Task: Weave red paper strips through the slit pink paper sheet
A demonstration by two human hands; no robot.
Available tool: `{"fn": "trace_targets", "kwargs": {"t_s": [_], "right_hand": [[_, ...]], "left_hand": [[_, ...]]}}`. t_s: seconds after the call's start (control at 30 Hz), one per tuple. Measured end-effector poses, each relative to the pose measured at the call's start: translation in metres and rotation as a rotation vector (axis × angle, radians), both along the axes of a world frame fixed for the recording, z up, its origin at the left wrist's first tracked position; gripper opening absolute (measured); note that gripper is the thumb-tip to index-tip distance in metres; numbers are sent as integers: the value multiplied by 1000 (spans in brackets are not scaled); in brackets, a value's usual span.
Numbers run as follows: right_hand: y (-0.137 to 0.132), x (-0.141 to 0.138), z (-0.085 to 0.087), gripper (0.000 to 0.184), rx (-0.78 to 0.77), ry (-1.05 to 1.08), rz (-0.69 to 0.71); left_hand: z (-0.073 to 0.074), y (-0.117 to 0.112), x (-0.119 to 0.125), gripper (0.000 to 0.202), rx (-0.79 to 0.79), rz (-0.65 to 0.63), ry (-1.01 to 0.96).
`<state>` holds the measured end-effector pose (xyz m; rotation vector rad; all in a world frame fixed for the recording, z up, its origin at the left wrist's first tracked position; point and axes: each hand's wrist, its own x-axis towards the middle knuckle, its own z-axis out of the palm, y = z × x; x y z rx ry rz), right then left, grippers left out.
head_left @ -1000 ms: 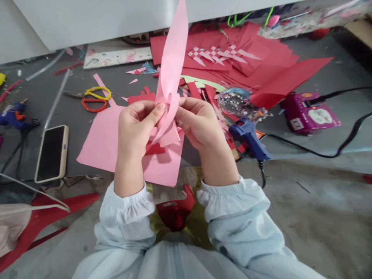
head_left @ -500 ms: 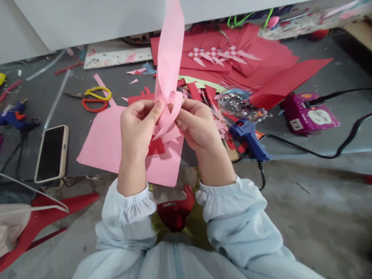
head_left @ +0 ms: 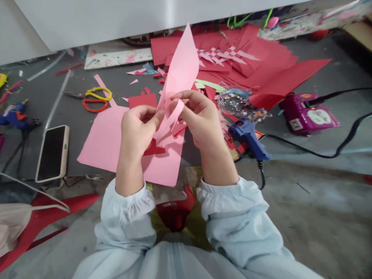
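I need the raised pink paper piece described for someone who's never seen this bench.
On the dark grey table, find the flat pink sheet at the near edge. Above it, between the left hand and the right hand, is the pink paper piece. Unlike that sheet, it is held, tapering upward to a pointed tip with a curled strip below.

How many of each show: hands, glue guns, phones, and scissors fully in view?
Hands: 2 (left hand, right hand)
Glue guns: 2 (left gun, right gun)
Phone: 1
Scissors fully in view: 1
Total: 6
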<state>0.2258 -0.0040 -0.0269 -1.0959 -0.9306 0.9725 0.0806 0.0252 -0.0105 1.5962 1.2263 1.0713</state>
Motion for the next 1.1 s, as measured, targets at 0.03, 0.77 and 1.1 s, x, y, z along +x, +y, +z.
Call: {"fn": "trace_targets", "kwargs": {"t_s": [0.03,0.77,1.1], "right_hand": [[1,1,-1,30,-5,14,-38],[2,9,-5,43,-276,32,316],[-1,7,-4,38,-188,221,397]], "left_hand": [[0,0,0,25,-2,-7,1],[0,2,-2,13,-4,-17,-129],[3,0,-4,24,27,-8,-60]]}}
